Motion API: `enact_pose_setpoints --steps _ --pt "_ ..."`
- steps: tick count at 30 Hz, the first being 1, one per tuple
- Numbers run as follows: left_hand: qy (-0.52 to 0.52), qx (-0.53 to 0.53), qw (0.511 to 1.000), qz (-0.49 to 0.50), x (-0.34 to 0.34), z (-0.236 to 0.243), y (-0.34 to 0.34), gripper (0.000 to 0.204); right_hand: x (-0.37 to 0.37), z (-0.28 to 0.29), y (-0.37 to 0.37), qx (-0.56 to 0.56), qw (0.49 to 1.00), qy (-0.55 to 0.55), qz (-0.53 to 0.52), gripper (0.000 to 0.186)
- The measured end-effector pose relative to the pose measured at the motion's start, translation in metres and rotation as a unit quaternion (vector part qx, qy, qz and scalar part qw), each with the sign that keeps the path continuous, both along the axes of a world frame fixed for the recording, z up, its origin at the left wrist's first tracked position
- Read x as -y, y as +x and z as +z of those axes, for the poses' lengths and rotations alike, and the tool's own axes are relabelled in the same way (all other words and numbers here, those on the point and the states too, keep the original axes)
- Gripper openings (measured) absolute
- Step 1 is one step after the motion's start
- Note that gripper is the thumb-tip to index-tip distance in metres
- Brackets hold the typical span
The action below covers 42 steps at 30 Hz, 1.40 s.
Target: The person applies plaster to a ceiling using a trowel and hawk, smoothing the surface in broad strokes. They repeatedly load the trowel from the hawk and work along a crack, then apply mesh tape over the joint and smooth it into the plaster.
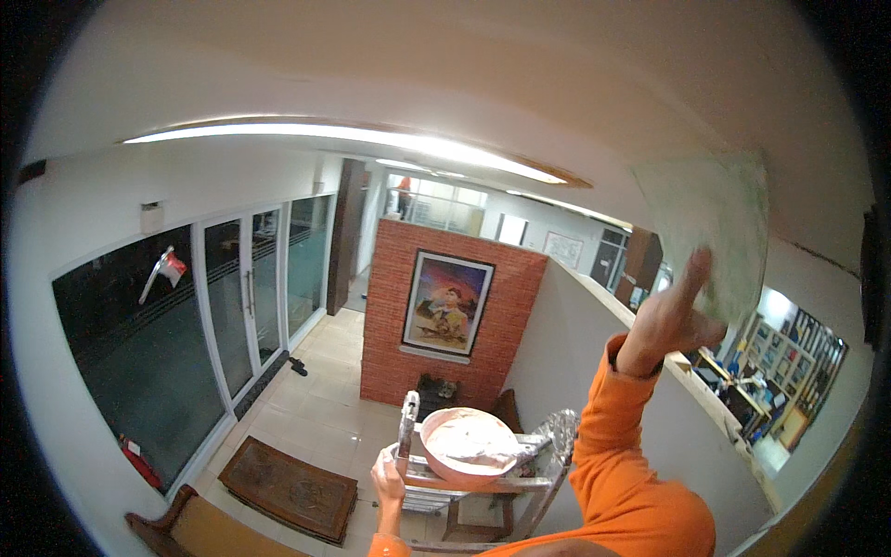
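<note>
My right hand [675, 306] is raised near the ceiling, gripping a wide, flat, pale greenish trowel blade [710, 209] that is held up at the ceiling's surface. My left hand [388, 473] is closed on the upright side rail [406, 427] of a plaster-spattered metal ladder. On the ladder's top sits a pink round tub [469, 441] with white paste inside. Beside the tub, at the right, is a silvery, paste-smeared item [557, 432] that I cannot make out clearly.
A brick partition [380, 316] with a framed picture stands ahead, joined to a white half-wall [534, 343]. A wooden table [283, 483] and bench [190, 524] are below. Glass doors [232, 306] line the left. Cluttered desks [747, 385] lie beyond the half-wall.
</note>
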<state>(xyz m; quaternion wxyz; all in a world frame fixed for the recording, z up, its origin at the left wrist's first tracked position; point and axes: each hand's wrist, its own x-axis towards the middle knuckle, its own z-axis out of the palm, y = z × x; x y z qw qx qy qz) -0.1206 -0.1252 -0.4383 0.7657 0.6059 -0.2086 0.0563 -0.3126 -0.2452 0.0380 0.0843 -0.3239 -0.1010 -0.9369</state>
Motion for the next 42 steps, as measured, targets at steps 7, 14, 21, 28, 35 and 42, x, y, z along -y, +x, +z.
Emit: enact_pose_setpoints --steps 7,14,21,28,35,42 --pt "0.003 0.008 1.0 0.009 0.003 -0.015 0.007 0.058 -0.063 -0.022 0.083 -0.152 0.957 -0.246 0.023 0.031" --pt "0.007 0.01 1.0 0.0 -0.002 0.0 -0.003 0.057 -0.103 0.02 0.126 -0.139 0.924 -0.332 -0.127 0.028" --pt "-0.011 0.042 0.999 0.022 0.005 -0.014 0.008 0.05 -0.095 0.024 0.097 -0.102 0.955 -0.268 -0.081 0.039" --pt "-0.001 0.012 1.0 0.003 0.002 -0.01 0.005 0.053 -0.042 0.02 0.041 -0.022 0.978 -0.193 -0.079 0.026" --pt "0.012 0.014 1.0 0.004 -0.002 0.001 -0.001 0.057 0.036 0.004 -0.021 0.047 0.994 -0.033 -0.093 0.046" --pt "0.046 0.003 0.999 -0.004 0.004 0.002 -0.01 0.053 0.005 -0.035 -0.01 -0.023 0.995 -0.005 -0.097 0.032"
